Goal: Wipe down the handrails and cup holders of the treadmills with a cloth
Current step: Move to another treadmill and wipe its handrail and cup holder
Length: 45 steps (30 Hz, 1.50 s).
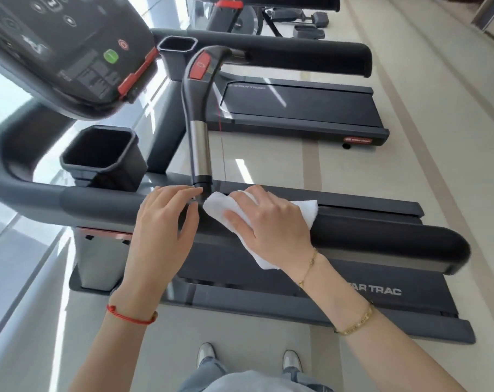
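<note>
Right hand (271,222) presses white cloth (302,210) flat onto near treadmill handrail (381,236), fingers spread. Left hand (163,222) relaxed, resting on handrail beside upright grip (200,148), possibly touching it. Cup holder (101,157) left.

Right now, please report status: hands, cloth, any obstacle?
Right hand presses white cloth on dark padded handrail. Left hand open, resting on rail. Upright silver-and-black grip post stands beside cloth.

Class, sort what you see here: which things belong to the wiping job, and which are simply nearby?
Part of the job:
white cloth under the right hand
near handrail
left hand resting on that rail
near cup holder

Just nearby:
console
second treadmill
weight bench
</note>
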Motion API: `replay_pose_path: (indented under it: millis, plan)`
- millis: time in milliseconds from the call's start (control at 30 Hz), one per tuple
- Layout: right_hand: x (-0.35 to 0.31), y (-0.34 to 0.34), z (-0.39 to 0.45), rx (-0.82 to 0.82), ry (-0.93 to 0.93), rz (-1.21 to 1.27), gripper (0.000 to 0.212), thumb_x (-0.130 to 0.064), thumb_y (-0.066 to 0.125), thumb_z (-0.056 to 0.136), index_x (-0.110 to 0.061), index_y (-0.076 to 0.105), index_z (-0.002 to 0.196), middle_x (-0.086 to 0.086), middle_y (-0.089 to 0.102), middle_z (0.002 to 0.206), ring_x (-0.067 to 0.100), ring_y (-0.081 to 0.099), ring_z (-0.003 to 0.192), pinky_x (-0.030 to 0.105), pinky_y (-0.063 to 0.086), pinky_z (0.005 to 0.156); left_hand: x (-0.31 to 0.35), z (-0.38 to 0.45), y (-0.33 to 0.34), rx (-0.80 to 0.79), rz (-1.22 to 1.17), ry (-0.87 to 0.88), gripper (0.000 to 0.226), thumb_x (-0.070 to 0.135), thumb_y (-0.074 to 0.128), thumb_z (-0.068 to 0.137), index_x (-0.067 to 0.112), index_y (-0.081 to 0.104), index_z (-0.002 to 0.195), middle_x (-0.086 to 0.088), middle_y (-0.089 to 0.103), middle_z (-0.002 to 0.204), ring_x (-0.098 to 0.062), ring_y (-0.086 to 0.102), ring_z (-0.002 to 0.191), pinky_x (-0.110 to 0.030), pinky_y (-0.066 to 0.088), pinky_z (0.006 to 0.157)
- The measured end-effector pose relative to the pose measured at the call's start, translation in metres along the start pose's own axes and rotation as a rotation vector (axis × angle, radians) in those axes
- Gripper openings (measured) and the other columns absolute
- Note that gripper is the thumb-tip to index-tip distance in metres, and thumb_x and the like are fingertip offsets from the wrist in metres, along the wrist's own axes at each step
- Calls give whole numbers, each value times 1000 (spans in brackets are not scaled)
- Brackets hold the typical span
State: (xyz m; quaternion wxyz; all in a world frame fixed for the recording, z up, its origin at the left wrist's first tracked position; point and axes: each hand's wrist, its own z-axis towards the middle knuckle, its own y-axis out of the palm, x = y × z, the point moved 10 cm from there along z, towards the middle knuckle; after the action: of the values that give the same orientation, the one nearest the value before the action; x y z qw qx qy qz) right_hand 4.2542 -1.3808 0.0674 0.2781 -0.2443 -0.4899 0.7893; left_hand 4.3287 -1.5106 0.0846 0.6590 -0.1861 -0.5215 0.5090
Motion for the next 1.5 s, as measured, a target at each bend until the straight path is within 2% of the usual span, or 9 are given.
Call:
replay_pose_path:
  millis: [200, 367, 600, 767, 967, 1100, 1233, 1400, 1500]
  plan:
    - [-24, 4, 0, 93, -27, -27, 38, -46, 43, 100, -24, 63, 123, 1, 63, 103, 20, 58, 74, 33, 50, 65, -49, 8, -22, -17, 16, 46, 24, 11, 56, 96, 12, 68, 117, -1, 68, 114, -23, 60, 110, -52, 42, 103]
    - [-16, 0, 3, 130, 195, -5, 44, -49, 32, 100, -23, 67, 110, 0, 62, 94, 23, 58, 74, 33, 43, 67, -96, 10, -51, 15, 5, 16, 24, 14, 52, 98, 14, 68, 116, 1, 68, 114, -22, 60, 110, -51, 42, 102]
    - [-127, 41, 63, 58, 54, -13, 39, -47, 39, 100, -24, 64, 120, 3, 62, 102, 22, 60, 81, 33, 49, 70, -156, 14, -83, 54, 12, -13, 25, 10, 52, 97, 13, 68, 117, -3, 69, 113, -27, 61, 108, -53, 45, 98]
    - [-123, 36, 48, 80, -45, -20, 39, -46, 43, 100, -26, 60, 129, 1, 62, 111, 21, 61, 90, 35, 51, 80, -177, 12, -88, 27, -6, -19, 25, 10, 53, 97, 12, 69, 117, -1, 69, 112, -26, 60, 110, -52, 44, 101]
    - [-125, 42, 74, 19, 89, 34, 39, -46, 37, 99, -25, 65, 115, -2, 64, 96, 20, 61, 75, 30, 47, 63, -189, 11, -92, 25, -30, -82, 26, 15, 52, 99, 17, 67, 120, 2, 67, 117, -21, 56, 115, -46, 41, 107]
    - [-180, 64, 92, -4, -60, 14, 40, -46, 40, 100, -26, 58, 130, 2, 61, 111, 22, 60, 87, 35, 50, 73, -191, 10, -91, 12, -28, -66, 26, 15, 53, 99, 17, 68, 120, 2, 68, 116, -22, 57, 115, -49, 42, 105]
    - [-164, 57, 65, 0, -165, 26, 44, -44, 48, 99, -30, 49, 141, 2, 57, 129, 21, 58, 107, 37, 47, 94, -193, 11, -91, 13, -20, -64, 27, 15, 53, 99, 17, 68, 121, 2, 68, 117, -21, 57, 116, -46, 40, 107]
    - [-133, 51, 81, -39, 49, 35, 36, -50, 37, 99, -33, 61, 120, -6, 63, 100, 18, 63, 80, 29, 47, 64, -193, 11, -91, 20, -18, -49, 26, 14, 53, 99, 16, 68, 120, 1, 68, 116, -21, 58, 115, -43, 40, 107]
    - [-167, 63, 98, -64, -18, 36, 39, -51, 34, 100, -33, 58, 125, -2, 62, 106, 20, 62, 82, 30, 47, 66, -191, 11, -90, 25, -29, -44, 26, 14, 52, 100, 17, 67, 120, 3, 67, 115, -20, 57, 114, -43, 40, 107]
